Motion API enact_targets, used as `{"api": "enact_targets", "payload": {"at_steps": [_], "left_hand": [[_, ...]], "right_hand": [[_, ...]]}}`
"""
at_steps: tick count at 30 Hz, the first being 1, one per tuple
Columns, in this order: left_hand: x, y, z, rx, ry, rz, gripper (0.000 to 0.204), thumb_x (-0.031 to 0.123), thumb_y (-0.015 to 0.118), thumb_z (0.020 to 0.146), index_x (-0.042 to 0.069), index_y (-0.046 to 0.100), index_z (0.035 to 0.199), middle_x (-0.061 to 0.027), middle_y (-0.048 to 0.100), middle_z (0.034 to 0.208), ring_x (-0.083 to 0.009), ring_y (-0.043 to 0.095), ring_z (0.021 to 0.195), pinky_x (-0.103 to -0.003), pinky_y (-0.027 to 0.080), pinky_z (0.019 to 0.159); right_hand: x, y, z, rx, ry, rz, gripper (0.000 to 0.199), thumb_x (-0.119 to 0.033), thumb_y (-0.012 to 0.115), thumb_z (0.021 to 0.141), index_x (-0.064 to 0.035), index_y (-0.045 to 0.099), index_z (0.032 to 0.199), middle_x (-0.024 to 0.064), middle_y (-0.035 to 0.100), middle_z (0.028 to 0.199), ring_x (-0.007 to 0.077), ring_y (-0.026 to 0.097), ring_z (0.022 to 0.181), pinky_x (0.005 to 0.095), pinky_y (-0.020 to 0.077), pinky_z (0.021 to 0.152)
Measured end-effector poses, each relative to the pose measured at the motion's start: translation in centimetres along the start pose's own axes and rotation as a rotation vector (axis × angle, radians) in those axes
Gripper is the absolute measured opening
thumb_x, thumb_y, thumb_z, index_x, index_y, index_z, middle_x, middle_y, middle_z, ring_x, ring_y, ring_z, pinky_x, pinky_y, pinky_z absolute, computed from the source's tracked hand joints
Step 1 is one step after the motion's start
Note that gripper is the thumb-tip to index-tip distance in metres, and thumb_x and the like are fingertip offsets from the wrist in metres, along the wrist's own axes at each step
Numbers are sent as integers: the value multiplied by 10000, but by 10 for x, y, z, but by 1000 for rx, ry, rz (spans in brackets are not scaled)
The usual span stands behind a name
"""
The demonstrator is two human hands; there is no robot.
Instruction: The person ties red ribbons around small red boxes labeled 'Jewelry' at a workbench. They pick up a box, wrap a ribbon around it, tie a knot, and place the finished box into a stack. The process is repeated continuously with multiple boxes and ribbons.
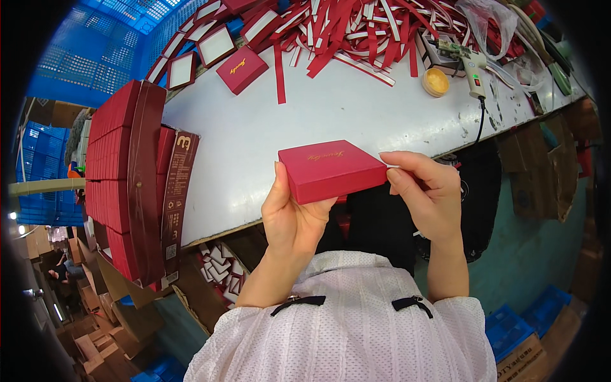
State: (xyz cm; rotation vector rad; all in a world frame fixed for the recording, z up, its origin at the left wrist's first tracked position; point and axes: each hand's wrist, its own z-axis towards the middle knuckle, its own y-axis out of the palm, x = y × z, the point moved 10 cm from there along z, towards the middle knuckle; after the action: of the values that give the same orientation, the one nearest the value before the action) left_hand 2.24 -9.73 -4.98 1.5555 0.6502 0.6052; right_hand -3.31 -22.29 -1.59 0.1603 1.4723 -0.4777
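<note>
I see my left hand [294,213] cupping a flat square red cardboard box [331,170] with gold script on its lid from below, the thumb pressed up along the box's left edge and the remaining fingers curled under its near side. My right hand [428,191] pinches the box's right corner, thumb and forefinger closed on that corner while the other fingers fold loosely behind. The box is held in the air between both hands, tilted slightly, over the near edge of the white worktable [267,127] and above the person's pale textured top. On the table to my left stands a long row of matching red boxes [118,178] packed on edge in a dark brown carton [178,197], reaching past the table's near edge. Farther back lies another closed red box with gold script [242,69], and just beyond it several open red box trays with white inserts [210,44]. A tangled heap of red and white paper strips [363,28] covers the far middle of the table. To its right sit a small round yellow tub [436,81] and a white glue gun [472,67] whose black cord drops over the table edge. Blue plastic crates [95,57] stand behind the table at far left.
</note>
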Motion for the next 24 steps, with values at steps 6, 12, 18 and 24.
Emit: {"api": "enact_targets", "payload": {"at_steps": [6, 12, 18, 24], "left_hand": [[-5, -13, -2, 64, -91, -175, 378, 305, 321, 879, -27, 436, 1017, -163, 500, 1049, -277, 488, 997, -435, 420, 836], [16, -16, -3, 79, 445, 829, 341, 307, 320, 882, 31, 410, 1060, -102, 482, 1057, -210, 470, 1003, -362, 423, 805], [9, -8, 6, 76, 94, 151, 282, 234, 349, 879, -13, 463, 955, -130, 538, 964, -236, 532, 916, -366, 458, 802], [2, -11, 1, 94, 33, 5, 320, 255, 329, 882, -28, 464, 945, -169, 530, 988, -274, 522, 947, -423, 451, 811]], "right_hand": [[-7, 3, -5, 6, -15, -1, 165, 0, 539, 734, 6, 580, 894, 62, 587, 657, 79, 538, 558, 188, 429, 514], [-18, 26, -14, -4, -169, -86, 181, -31, 586, 704, -2, 586, 883, 111, 565, 647, 159, 549, 543, 240, 410, 499], [-15, -9, -6, 108, -198, -221, 159, -6, 589, 689, -27, 604, 846, 73, 519, 556, 147, 488, 478, 240, 362, 448], [-15, -4, -4, 148, -237, -258, 163, -6, 588, 691, -22, 599, 853, 84, 525, 559, 162, 495, 479, 246, 363, 445]]}}
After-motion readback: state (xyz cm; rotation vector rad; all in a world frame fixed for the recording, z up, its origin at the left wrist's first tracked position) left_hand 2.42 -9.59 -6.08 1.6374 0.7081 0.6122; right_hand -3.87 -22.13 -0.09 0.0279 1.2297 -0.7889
